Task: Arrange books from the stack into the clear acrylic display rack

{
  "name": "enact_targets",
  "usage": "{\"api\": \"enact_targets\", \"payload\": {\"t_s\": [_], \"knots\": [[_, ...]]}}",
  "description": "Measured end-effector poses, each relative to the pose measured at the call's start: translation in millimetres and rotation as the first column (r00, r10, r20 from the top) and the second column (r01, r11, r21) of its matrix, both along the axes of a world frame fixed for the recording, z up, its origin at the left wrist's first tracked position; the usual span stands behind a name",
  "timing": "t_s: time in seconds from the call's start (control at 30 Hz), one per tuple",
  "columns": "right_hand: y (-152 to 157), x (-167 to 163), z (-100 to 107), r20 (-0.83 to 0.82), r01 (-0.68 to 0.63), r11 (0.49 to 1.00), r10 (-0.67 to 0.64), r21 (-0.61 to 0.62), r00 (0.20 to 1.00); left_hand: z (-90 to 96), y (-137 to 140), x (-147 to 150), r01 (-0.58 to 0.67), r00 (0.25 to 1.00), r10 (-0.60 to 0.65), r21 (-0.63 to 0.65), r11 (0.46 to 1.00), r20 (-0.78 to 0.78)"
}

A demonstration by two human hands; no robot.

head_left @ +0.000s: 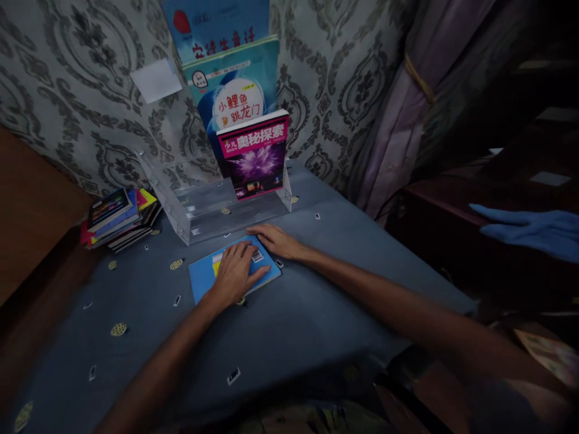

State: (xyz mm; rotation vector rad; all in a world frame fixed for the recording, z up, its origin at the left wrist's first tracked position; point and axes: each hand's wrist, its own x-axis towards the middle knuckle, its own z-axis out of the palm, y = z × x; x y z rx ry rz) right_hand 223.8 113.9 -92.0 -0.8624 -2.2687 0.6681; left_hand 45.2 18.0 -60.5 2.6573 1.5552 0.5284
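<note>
A thin blue book (pixel 201 281) lies flat on the cloth-covered table, with a yellow and white patch and a barcode on its upward side. My left hand (pixel 235 271) rests palm down across it, fingers spread. At the book's far right corner, my right hand (pixel 278 242) touches the edge with its fingers stretched out; its fingertips lie partly past the cover. Just beyond the hands stands a clear acrylic book rack (pixel 217 208). On its right side a magenta-and-black book (pixel 257 160) leans upright, in front of a teal book (pixel 237 90) and a taller blue book (pixel 217 30).
A pile of small books (pixel 118 217) sits left of the rack. The patterned wall (pixel 325 72) rises behind the table (pixel 316 301). A tied purple curtain (pixel 398 120) hangs on the right. A blue glove (pixel 529 230) shows at the far right; whether someone wears it is unclear.
</note>
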Motion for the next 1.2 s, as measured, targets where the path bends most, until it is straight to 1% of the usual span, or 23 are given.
{"api": "enact_targets", "payload": {"t_s": [0.13,0.27,0.37,0.53,0.67,0.77,0.87,0.93,1.07,1.2], "knots": [[12,1,-1,-0.039,-0.03,0.999,0.029,-0.019,0.999,-3.2,-4,-1,0.031,0.998,-0.03,0.025,0.999,-0.055],[10,6,1,-0.051,-0.046,0.998,0.044,-0.03,0.998,-2.9,-6,0,0.048,0.994,-0.046,0.022,0.999,-0.104],[2,12,3,-0.046,-0.064,0.997,0.062,-0.05,0.997,-1.3,-7,0,0.058,0.993,-0.054,0.031,0.998,-0.104],[-14,25,7,-0.079,-0.134,0.987,0.127,-0.091,0.989,1.2,-5,1,0.05,0.998,-0.047,0.043,0.998,-0.05],[-34,38,6,-0.138,-0.197,0.97,0.178,-0.141,0.974,0.7,-3,0,0.02,1.0,-0.021,0.03,0.999,0.021],[-52,48,5,-0.167,-0.206,0.967,0.181,-0.149,0.969,0.5,-2,-2,0.013,0.999,-0.014,0.024,1.0,0.048],[-67,55,6,-0.178,-0.17,0.969,0.138,-0.18,0.974,1.8,-3,-2,0.03,0.999,-0.031,0.027,0.999,0.036],[-73,57,8,-0.194,-0.169,0.962,0.128,-0.212,0.973,2.9,-4,-2,0.051,0.998,-0.052,0.033,0.998,0.024],[-74,58,10,-0.261,-0.228,0.937,0.158,-0.266,0.952,2.5,-6,-3,0.103,0.995,-0.102,0.034,0.994,-0.019],[-68,59,12,-0.287,-0.284,0.909,0.197,-0.305,0.938,-1.4,-13,-5,0.138,0.987,-0.139,-0.012,0.99,-0.082]]}}
